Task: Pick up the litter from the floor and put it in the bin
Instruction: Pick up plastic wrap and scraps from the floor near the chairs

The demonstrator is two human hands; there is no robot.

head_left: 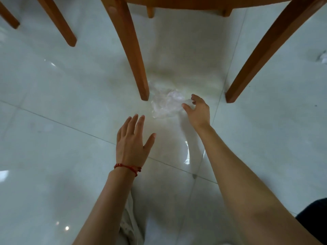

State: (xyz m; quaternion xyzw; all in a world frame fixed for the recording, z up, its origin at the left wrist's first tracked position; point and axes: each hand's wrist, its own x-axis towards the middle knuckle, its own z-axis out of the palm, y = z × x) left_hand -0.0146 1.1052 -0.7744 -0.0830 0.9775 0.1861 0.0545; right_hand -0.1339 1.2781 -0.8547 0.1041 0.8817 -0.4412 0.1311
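Note:
A crumpled piece of clear plastic wrap [165, 103] lies on the pale tiled floor between two wooden chair legs. My right hand [197, 110] reaches down at its right edge, thumb and fingers spread apart; the fingertips are at the plastic, and I cannot tell whether they touch it. My left hand [131, 142], with a red string bracelet on the wrist, hovers flat with straight fingers below and to the left of the plastic, holding nothing. No bin is in view.
Wooden chair legs stand close by: one [137, 68] just left of the plastic, another [256, 66] to the right, more at the upper left [62, 23]. A second crumpled scrap [323, 57] lies at the far right edge. A dark object [315, 218] sits at the lower right.

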